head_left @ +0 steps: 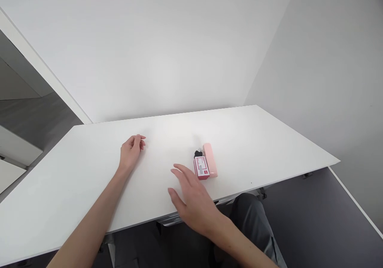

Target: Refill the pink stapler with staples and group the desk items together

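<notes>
My left hand (pixel 131 150) rests on the left part of the white table, its fingers loosely curled, slightly apart and holding nothing I can see. Nearer the front edge, my right hand (pixel 194 198) hovers with thumb and fingers spread. Its fingers are closest to a small white and magenta box (pixel 202 166), apparently lying on top of another magenta one. Along the right side of the box lies a long pink case (pixel 210 160) with rounded ends. Just behind the box is a small black object (pixel 198 153) with something clear or metallic beside it, partly hidden.
The white table (pixel 239 140) stands near a white wall (pixel 167 52) at the back and a grey wall (pixel 335 68) on the right. My knee (pixel 248 210) is under the front edge. Grey floor (pixel 54 118) shows beyond an opening at left.
</notes>
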`<state>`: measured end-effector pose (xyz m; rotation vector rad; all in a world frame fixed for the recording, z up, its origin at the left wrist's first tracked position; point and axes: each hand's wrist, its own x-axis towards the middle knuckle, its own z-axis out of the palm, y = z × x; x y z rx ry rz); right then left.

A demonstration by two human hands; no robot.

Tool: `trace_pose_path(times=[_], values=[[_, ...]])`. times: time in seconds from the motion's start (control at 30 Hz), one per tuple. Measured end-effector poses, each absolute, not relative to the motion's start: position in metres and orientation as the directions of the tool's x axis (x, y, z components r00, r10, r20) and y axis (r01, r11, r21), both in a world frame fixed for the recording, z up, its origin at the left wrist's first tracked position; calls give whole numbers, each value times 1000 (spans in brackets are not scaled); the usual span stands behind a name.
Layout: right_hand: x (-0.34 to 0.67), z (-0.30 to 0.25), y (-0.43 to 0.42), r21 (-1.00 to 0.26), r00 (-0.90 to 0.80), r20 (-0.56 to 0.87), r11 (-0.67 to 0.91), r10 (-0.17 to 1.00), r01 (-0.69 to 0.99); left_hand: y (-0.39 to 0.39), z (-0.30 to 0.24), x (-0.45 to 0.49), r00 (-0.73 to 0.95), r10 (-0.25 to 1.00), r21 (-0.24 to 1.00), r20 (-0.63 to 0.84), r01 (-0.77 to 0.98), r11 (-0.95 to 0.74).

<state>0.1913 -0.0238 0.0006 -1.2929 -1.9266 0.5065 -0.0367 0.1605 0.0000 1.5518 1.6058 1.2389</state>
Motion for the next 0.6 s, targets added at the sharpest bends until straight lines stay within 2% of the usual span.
trace_pose_path(times=[0.1,0.2,0.4,0.6], values=[[159,-8,3,-622,-242,228,332,943,709,156,2,-35,-164,970,883,182,461,-88],[142,-17,36,-578,-170,146,223,975,785,154,4,-34,-163,970,877,181,473,-84],[148,-28,72,-519,-51,148,121,988,846,155,3,-34,-154,972,868,175,490,-79],[160,-35,76,-507,-24,126,85,992,858,154,4,-33,-124,979,862,161,501,-78]])
